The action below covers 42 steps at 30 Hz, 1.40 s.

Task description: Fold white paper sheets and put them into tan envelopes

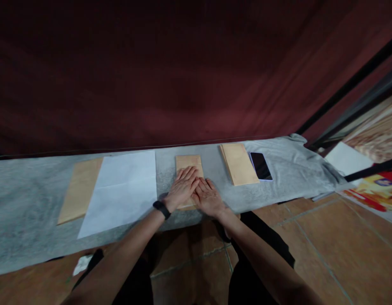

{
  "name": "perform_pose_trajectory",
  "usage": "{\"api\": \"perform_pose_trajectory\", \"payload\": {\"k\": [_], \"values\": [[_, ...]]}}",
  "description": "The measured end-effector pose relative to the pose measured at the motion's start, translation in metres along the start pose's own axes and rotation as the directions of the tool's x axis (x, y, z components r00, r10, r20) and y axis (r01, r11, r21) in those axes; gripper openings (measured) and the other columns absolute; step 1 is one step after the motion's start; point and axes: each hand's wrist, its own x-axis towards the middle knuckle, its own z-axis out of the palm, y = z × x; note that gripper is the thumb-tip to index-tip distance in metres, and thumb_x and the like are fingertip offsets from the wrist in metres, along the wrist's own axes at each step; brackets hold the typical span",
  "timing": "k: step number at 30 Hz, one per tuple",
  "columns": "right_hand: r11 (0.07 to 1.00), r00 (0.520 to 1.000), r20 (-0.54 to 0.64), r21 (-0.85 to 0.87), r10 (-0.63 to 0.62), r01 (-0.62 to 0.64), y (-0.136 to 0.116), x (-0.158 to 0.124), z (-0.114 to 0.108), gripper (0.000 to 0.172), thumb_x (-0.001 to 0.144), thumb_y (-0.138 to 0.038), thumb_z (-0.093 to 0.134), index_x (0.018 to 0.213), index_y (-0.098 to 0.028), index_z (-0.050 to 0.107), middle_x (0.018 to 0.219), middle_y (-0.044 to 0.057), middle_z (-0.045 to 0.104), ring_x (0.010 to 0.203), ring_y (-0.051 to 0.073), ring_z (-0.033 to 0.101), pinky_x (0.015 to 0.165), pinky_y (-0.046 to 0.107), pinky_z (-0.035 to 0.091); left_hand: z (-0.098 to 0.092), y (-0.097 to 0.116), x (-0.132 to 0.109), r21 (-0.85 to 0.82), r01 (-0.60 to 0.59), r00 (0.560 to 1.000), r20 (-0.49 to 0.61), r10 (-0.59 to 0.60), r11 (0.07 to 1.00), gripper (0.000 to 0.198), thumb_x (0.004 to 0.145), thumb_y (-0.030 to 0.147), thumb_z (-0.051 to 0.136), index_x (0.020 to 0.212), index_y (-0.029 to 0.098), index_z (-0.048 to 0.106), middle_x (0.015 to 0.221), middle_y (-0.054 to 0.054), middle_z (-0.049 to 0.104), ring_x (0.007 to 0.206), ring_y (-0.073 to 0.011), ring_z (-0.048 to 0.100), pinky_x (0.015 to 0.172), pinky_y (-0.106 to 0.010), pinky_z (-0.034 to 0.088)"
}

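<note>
A brown paper envelope (188,160) lies on the grey cloth in front of me, partly covered by both hands. My left hand (183,186) rests flat on it with fingers stretched out. Beside it, my right hand (209,197) lies flat over the envelope's right edge, its fingers extended and meeting the left fingers. To the left are white paper sheets (122,186) with a crease across them, overlapping a larger brown envelope (78,190). A stack of brown envelopes (240,164) sits to the right.
A phone (261,166) lies right of the stack. Grey cloth (294,169) covers the long, narrow surface, with a dark red curtain (183,84) behind it. Tiled floor (319,237) shows below. A crumpled white scrap (82,264) and a colourful printed package (376,190) are also visible.
</note>
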Motion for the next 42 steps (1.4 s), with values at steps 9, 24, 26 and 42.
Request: {"api": "perform_pose_trajectory", "payload": {"k": [9, 24, 26, 42], "values": [[0.998, 0.998, -0.067, 0.057, -0.017, 0.021, -0.003, 0.003, -0.005, 0.050, 0.098, -0.031, 0.049, 0.146, -0.016, 0.047, 0.154, 0.014, 0.047, 0.144, 0.027, 0.040, 0.121, 0.050, 0.025, -0.001, -0.037, 0.067, 0.048, -0.043, 0.994, 0.105, 0.038, 0.998, 0.054, 0.103, 0.035, 0.024, 0.155, 0.024, 0.035, 0.163, -0.003, 0.035, 0.153, -0.0205, 0.023, 0.125, -0.044, 0.013], [0.958, 0.994, -0.098, 0.285, 0.044, -0.014, 0.010, 0.003, -0.012, 0.029, 0.085, -0.005, 0.047, 0.100, -0.021, 0.064, 0.109, 0.010, 0.065, 0.106, 0.024, 0.060, 0.095, 0.038, 0.050, -0.001, 0.003, -0.031, 0.005, -0.044, 0.985, 0.165, 0.043, 0.999, 0.059, 0.104, 0.040, 0.022, 0.157, 0.015, 0.030, 0.164, -0.010, 0.029, 0.154, -0.0183, 0.019, 0.126, -0.039, 0.012], [0.960, 0.994, -0.100, 0.281, 0.036, -0.006, 0.010, 0.002, -0.013, 0.029, 0.086, -0.006, 0.047, 0.103, -0.021, 0.064, 0.110, 0.010, 0.065, 0.107, 0.024, 0.060, 0.096, 0.039, 0.050, -0.003, 0.009, -0.045, -0.021, -0.031, 0.984, 0.173, 0.034, 0.999, 0.059, 0.104, 0.041, 0.022, 0.157, 0.015, 0.029, 0.164, -0.010, 0.028, 0.154, -0.0185, 0.019, 0.126, -0.040, 0.012], [0.943, 0.996, -0.072, 0.326, -0.048, 0.069, 0.015, -0.010, -0.016, 0.026, 0.096, -0.014, 0.047, 0.114, -0.020, 0.066, 0.121, 0.013, 0.066, 0.118, 0.025, 0.061, 0.103, 0.047, 0.051, -0.017, 0.032, -0.104, 0.000, -0.168, 0.986, -0.004, 0.168, 0.986, 0.040, 0.100, 0.023, 0.047, 0.140, 0.016, 0.052, 0.149, -0.011, 0.054, 0.140, -0.0220, 0.048, 0.117, -0.040, 0.039]]}}
